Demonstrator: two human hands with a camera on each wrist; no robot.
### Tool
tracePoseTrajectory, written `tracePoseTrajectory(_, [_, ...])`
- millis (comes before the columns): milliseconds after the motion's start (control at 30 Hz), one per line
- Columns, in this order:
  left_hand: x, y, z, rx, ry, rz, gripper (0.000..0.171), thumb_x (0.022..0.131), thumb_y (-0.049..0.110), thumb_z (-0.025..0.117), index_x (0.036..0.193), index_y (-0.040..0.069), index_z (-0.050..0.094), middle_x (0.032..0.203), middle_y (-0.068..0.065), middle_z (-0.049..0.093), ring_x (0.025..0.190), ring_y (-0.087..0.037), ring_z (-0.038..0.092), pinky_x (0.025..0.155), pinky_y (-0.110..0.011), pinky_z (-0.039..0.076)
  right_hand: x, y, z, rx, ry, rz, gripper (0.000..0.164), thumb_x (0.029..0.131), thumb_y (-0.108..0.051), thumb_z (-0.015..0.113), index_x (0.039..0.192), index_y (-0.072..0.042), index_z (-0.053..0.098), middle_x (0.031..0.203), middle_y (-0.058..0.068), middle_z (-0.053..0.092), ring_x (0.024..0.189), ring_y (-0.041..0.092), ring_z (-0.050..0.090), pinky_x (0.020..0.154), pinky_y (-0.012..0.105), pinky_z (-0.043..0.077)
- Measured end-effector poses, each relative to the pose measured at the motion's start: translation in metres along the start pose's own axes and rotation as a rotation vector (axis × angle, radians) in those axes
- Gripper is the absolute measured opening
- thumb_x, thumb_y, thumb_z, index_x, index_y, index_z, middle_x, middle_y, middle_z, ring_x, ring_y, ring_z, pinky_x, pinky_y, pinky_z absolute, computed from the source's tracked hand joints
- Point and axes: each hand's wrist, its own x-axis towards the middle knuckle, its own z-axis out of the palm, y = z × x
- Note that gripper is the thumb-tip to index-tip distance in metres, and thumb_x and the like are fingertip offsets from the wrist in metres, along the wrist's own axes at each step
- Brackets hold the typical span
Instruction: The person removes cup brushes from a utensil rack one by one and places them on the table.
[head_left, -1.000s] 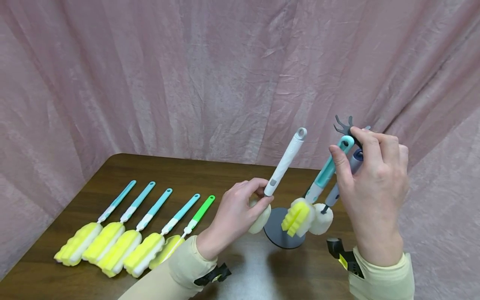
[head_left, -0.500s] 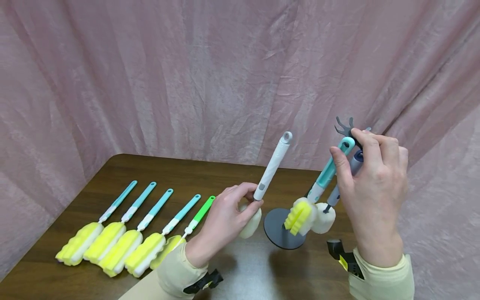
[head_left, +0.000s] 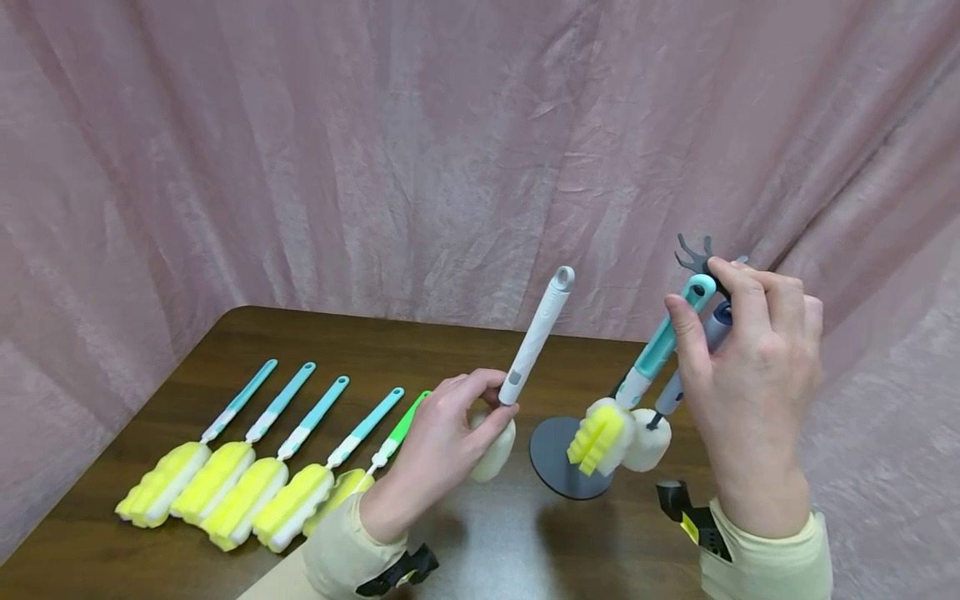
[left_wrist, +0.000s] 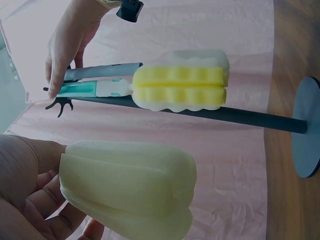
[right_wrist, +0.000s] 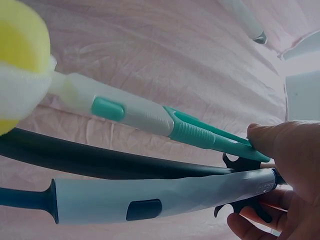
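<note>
My left hand pinches a sponge bottle brush with a white handle at its neck. The handle points up and its cream sponge head hangs below the fingers. My right hand grips the top of a dark hook stand, fingers curled around the hooks. Its thumb presses the end of a teal-handled bottle brush, which hangs with its yellow-and-white sponge downward. A grey-handled bottle brush hangs beside it, its white sponge partly hidden.
The stand's round base rests on the brown table. Several yellow-and-white sponge brushes lie in a row at the left. The green-handled brush is partly covered by the left arm. A pink curtain hangs behind.
My left hand has moved left, away from the stand, with the white-handled bottle brush. My right hand stays at the stand's top, and the hanging brushes have barely shifted.
</note>
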Motion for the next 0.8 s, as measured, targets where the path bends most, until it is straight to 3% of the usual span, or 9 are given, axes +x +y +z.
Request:
tracePoseTrajectory(333, [-0.006,-0.003,-0.005,0.008,-0.012,-0.010,0.019,0.089,0.027,0.074,0.106,0.029,0.066,0.087,0.026,0.060,0.086,-0.003,0.056,0.080,-0.028,0.043,0.000,-0.002,-0.001,-0.012,-0.006,0.005,0.048,0.092,-0.037,0.070,0.128,-0.006,0.066,0.120,0.019,0.058,0.100,0.042,0.047,0.069,0.046,0.034])
tracePoseTrajectory(633, [-0.013,-0.009,-0.007,0.037,-0.013,-0.058,0.021,0.088,0.027,0.076,0.106,0.031,0.066,0.086,0.026,0.060,0.078,-0.003,0.057,0.064,-0.027,0.041,-0.001,-0.002,0.000,-0.024,-0.017,0.007,0.048,0.093,-0.038,0.068,0.129,-0.006,0.065,0.122,0.019,0.058,0.099,0.041,0.047,0.068,0.045,0.033])
tracePoseTrajectory(800, [-0.017,-0.013,-0.008,0.041,-0.025,-0.072,0.020,0.088,0.026,0.076,0.104,0.033,0.066,0.086,0.028,0.061,0.078,-0.005,0.059,0.065,-0.026,0.041,-0.002,-0.004,-0.001,-0.028,-0.016,0.025,0.047,0.093,-0.037,0.069,0.129,-0.007,0.065,0.122,0.018,0.058,0.100,0.041,0.047,0.067,0.043,0.033])
